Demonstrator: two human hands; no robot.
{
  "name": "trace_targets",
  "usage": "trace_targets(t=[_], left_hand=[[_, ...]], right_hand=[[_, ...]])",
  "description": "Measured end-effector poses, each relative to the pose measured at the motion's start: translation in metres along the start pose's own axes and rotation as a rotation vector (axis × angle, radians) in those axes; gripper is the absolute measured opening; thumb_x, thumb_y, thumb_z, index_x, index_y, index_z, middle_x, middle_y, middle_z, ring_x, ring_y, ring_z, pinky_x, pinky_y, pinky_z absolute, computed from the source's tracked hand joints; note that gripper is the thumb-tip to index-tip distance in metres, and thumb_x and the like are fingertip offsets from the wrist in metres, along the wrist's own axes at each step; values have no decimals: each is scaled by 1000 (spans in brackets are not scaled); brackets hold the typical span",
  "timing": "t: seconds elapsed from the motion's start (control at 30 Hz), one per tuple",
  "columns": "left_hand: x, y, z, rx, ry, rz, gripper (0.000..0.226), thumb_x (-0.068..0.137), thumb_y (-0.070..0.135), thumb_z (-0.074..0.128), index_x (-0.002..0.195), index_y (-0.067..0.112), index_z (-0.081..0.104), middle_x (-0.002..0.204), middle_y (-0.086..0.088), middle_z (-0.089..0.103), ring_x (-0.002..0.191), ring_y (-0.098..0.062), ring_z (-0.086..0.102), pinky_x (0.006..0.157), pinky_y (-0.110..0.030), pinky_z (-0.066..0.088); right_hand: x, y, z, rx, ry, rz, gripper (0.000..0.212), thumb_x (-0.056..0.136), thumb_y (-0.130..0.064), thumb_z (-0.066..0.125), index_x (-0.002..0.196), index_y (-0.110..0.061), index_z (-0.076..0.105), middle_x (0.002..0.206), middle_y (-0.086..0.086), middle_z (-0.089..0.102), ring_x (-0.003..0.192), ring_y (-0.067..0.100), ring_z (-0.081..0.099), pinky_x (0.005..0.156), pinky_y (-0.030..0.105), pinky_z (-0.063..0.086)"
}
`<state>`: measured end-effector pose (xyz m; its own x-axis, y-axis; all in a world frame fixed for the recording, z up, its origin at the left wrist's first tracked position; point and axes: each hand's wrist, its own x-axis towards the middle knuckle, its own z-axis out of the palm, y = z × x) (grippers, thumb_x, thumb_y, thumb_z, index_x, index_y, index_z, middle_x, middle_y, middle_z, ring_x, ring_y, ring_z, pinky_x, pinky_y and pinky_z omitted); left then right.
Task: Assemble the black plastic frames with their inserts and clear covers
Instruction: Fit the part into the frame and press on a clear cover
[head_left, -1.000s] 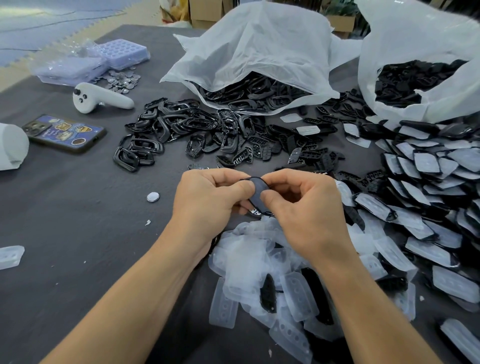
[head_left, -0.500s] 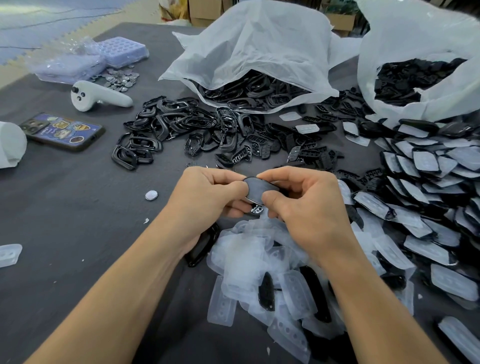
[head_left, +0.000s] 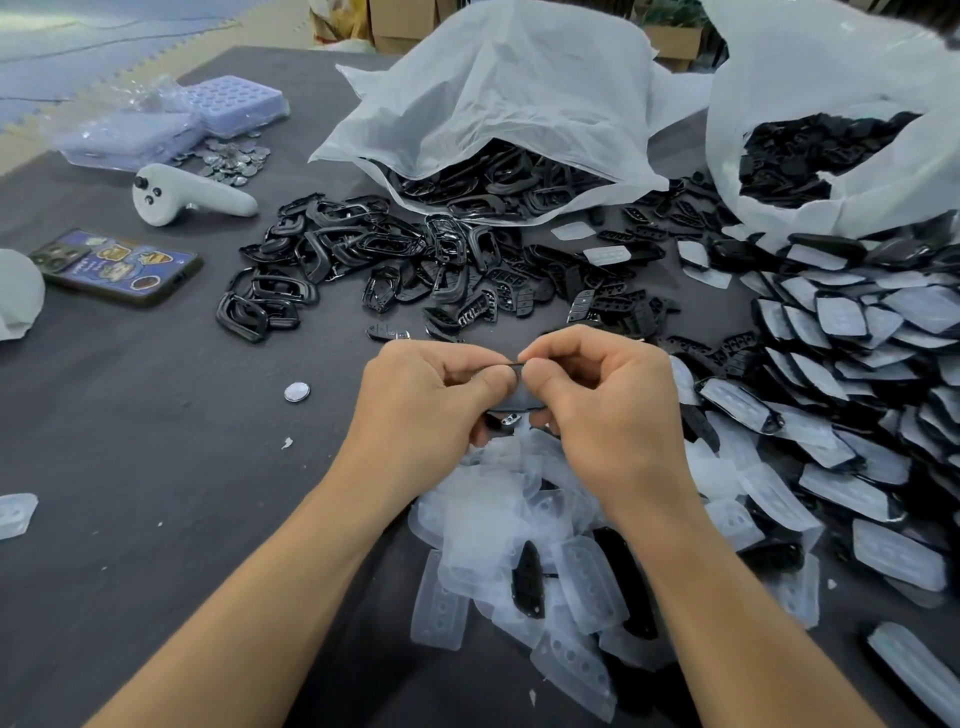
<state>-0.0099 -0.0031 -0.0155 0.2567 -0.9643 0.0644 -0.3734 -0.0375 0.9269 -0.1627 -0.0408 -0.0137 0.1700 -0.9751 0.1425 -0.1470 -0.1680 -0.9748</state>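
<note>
Left hand (head_left: 434, 402) and right hand (head_left: 610, 410), fingers curled, together pinch one black frame piece (head_left: 521, 401) between thumbs and forefingers, above the dark table (head_left: 130, 467). A heap of clear covers (head_left: 488, 525) lies just below the hands. Loose black frames (head_left: 322, 244) and inserts (head_left: 597, 304) lie beyond, near an open white bag (head_left: 509, 104). Covered pieces (head_left: 852, 332) are stacked at right.
</note>
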Motion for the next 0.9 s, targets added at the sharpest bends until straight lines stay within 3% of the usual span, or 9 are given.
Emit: trace_targets(t=[0.07,0.23,0.33,0.4,0.5,0.6,0.73,0.83,0.9], left_hand=[[0,0,1,18,-2,0,21,93,21,75,78,32,82,46,4,63,39,-5,53,45,-15,41],[2,-1,3,0,44,-25,22,91,17,76,76,33,81,43,5,59,37,-4,50,44,-14,40],[4,-3,3,-22,61,-33,23,90,15,76,76,32,82,44,7,60,37,-5,51,45,-15,41],[6,-4,4,-72,73,-63,24,89,12,76,75,30,82,48,7,63,38,-7,53,45,-16,42],[10,-8,3,-130,62,-134,22,88,10,76,74,26,83,53,-2,64,41,-15,50,47,-22,41],[9,-12,3,-163,-5,-140,17,89,18,75,75,26,82,56,-8,64,43,-15,47,48,-24,41],[8,-12,0,-148,69,-91,22,85,48,69,76,32,80,55,6,68,44,-9,51,49,-21,45],[14,-17,-7,-56,238,-59,17,87,47,68,76,38,79,65,9,74,46,-5,56,49,-22,49],[18,-18,-11,-52,347,-49,12,86,41,70,78,41,78,66,12,74,48,-1,58,45,-17,47]], right_hand=[[-1,0,0,-35,11,-15,15,86,-10,75,77,-23,75,66,0,72,59,22,66,58,48,61],[0,1,0,-2,-13,26,33,93,3,64,78,-25,74,70,-2,74,52,13,66,49,22,52],[-2,0,0,-45,-5,10,37,91,6,58,84,-27,75,72,-6,74,51,13,68,50,22,51],[-5,-1,1,-166,-17,-47,27,85,-5,70,91,-31,75,73,-11,73,57,10,69,53,19,52],[-9,-1,1,-356,-76,-145,38,73,-13,87,102,-34,74,76,-15,71,69,3,67,62,8,47],[-8,-4,-3,-386,-69,-133,36,70,-17,90,98,-34,77,73,-16,71,68,1,67,60,8,47],[3,-8,-22,-396,-73,-90,34,67,-18,91,93,-36,78,80,-30,72,70,-4,69,63,6,48],[17,-8,-54,-497,60,-29,35,71,-20,89,100,-35,78,80,-25,74,75,-5,70,72,14,58],[25,-6,-78,-628,331,30,43,78,-27,84,119,-28,73,100,-13,76,87,3,68,90,28,58]])
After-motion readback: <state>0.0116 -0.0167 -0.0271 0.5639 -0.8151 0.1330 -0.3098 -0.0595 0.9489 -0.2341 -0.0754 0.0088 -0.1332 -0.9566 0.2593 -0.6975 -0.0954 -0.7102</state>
